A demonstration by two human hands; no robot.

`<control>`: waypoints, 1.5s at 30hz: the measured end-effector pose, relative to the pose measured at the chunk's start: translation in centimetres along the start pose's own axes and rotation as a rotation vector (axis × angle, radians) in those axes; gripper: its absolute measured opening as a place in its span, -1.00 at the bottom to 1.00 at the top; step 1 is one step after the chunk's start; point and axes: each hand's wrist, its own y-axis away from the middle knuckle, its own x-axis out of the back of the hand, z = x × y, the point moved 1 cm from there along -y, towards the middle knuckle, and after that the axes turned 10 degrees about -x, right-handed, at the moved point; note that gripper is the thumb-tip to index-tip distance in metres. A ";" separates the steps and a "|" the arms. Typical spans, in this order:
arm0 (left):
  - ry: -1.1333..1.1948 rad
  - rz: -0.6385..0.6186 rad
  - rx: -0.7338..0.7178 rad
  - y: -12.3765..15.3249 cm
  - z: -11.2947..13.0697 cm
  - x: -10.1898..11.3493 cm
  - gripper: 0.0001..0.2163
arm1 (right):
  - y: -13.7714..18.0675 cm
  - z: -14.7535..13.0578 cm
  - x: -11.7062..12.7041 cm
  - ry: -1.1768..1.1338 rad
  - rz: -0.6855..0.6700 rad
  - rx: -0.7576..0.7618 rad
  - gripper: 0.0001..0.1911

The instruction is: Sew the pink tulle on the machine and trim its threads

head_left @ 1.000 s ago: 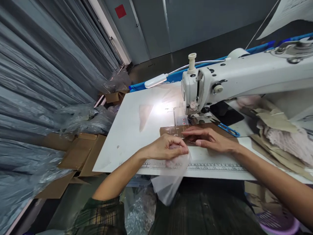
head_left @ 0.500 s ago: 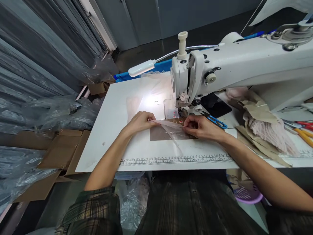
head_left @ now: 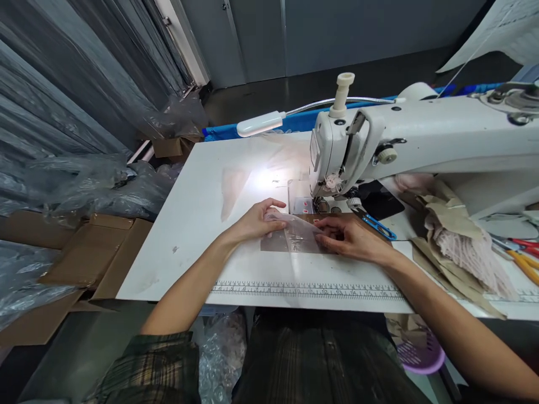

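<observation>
A piece of sheer pale pink fabric (head_left: 301,233) is stretched between my hands in front of the sewing machine (head_left: 337,157). My left hand (head_left: 256,220) pinches its left end between thumb and fingers. At the right end, my right hand (head_left: 351,237) has the fabric's edge between thumb and fingertips. Beneath the fabric lies a brown plate (head_left: 272,243) on the white table. The needle and presser foot (head_left: 320,204) stand just behind the fabric. Close behind my right hand lie blue thread snips (head_left: 379,226).
A lamp (head_left: 260,124) lights the white table (head_left: 177,224), with a printed ruler (head_left: 269,289) along its front edge. Another sheer pink piece (head_left: 232,188) lies left of the machine. Fabric scraps (head_left: 458,241) and orange-handled scissors (head_left: 524,265) lie right. Cardboard boxes (head_left: 90,252) stand left.
My left hand has moved right, closer to my right hand, and the fabric spreads wider over the brown plate. The camera view has shifted slightly.
</observation>
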 end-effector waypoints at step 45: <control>0.495 0.436 -0.341 5.4 5.9 2.1 -0.46 | -6.3 -4.8 -5.6 -0.265 -0.034 0.241 -0.59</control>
